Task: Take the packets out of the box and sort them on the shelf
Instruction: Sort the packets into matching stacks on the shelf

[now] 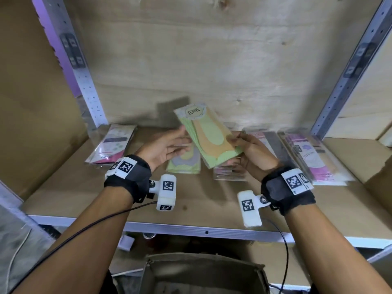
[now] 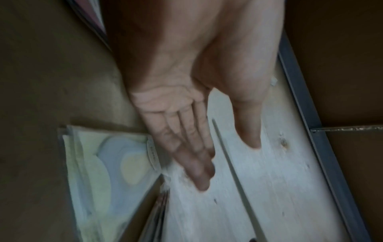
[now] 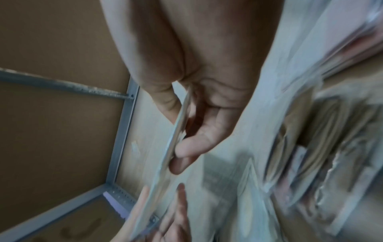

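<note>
plywood backs a metal-framed shelf [image 1: 70, 200] with a brown board for its surface, and the packets lie across that board. above the middle of it, held up off the board, is a green and orange packet [image 1: 209, 135] with a round label at its top end reading "ene". it is tilted, the label end away from the person. the right hand [image 1: 252, 155] pinches its lower right edge, thumb on the front and fingers [image 3: 193, 148] curled behind, as the right wrist view shows with the packet seen edge-on. the left hand [image 1: 167, 148] is spread flat, palm turned inward, its straight fingers [image 2: 193, 157] at the packet's left edge; whether they touch it cannot be told, and it grips nothing.

right under the held packet, flat on the board, lies a pale green packet [image 1: 184, 164] with a grey and yellow shape printed on it, partly hidden by the left hand. just beside it on the right is a low pile of pink packets [image 1: 230, 171], below the right hand. further right a larger spread of pink and white packets [image 1: 311, 158] overlaps toward the right upright post [image 1: 347, 75]. well apart on the left, near the left upright post [image 1: 82, 73], sits another small pile of clear-wrapped packets [image 1: 114, 145].

both wrists wear black straps with white marker blocks, and a thin cable trails from each. below the shelf's front edge, at the bottom of the head view, is the open top of a cardboard box [image 1: 203, 272]; its inside is too dark to read.
</note>
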A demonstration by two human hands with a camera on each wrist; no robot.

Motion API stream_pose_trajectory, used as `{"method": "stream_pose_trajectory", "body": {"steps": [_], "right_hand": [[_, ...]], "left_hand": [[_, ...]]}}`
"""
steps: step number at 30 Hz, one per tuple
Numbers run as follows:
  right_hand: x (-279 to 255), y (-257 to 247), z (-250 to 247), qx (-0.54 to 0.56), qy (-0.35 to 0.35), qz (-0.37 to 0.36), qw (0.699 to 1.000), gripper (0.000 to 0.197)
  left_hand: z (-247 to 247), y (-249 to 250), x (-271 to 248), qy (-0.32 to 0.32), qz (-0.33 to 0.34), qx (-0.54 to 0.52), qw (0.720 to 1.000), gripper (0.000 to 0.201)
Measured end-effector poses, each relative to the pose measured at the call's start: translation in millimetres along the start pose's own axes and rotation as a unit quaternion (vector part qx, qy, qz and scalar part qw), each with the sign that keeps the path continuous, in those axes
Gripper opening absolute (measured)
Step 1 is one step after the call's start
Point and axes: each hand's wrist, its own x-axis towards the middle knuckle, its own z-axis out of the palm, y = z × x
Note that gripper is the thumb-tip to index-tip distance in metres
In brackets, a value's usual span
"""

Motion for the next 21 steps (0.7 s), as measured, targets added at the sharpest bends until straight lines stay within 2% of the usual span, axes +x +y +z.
{"method": "stream_pose_trajectory", "body": {"steps": [2, 4, 6, 9, 13, 16, 18, 21], "right_hand": [[8.0, -0.9, 14.7, -0.020, 0.014, 0.008, 1.000, 0.011], [16.3, 0.1, 30.7, -0.056, 0.024, 0.022, 0.998, 0.014], [25.4, 1.9, 44.7, -0.096, 0.032, 0.036, 0.994, 0.012], [40.9, 5.3, 57.8, -0.204, 0.042, 0.049, 0.977, 0.020], [57.7, 5.2, 69.6, -0.388, 0.053, 0.092, 0.915, 0.023], [63.5, 2.7, 78.1, -0.489, 0.049, 0.121, 0.862, 0.019], [67.4, 3.2, 82.4, -0.543, 0.057, 0.131, 0.827, 0.039], [72.1, 6.6, 87.6, -0.579, 0.072, 0.146, 0.799, 0.073]], "left_hand": [[-1.5, -5.3, -3.4, -0.039, -0.013, 0.031, 0.999, 0.047], [-2.8, -9.8, -6.1, -0.039, -0.012, 0.036, 0.999, 0.038], [-6.0, -11.3, -7.6, -0.005, 0.000, 0.041, 0.999, 0.035], [-12.5, -10.1, -7.8, 0.053, 0.021, 0.089, 0.994, 0.037], [-20.5, -10.4, -4.7, 0.151, 0.043, 0.165, 0.974, 0.033], [-25.5, -13.2, -1.0, 0.174, 0.030, 0.208, 0.962, 0.032], [-28.3, -17.4, 3.0, 0.181, 0.018, 0.224, 0.957, 0.031], [-26.7, -22.6, 6.6, 0.185, 0.010, 0.238, 0.953, 0.025]]}}
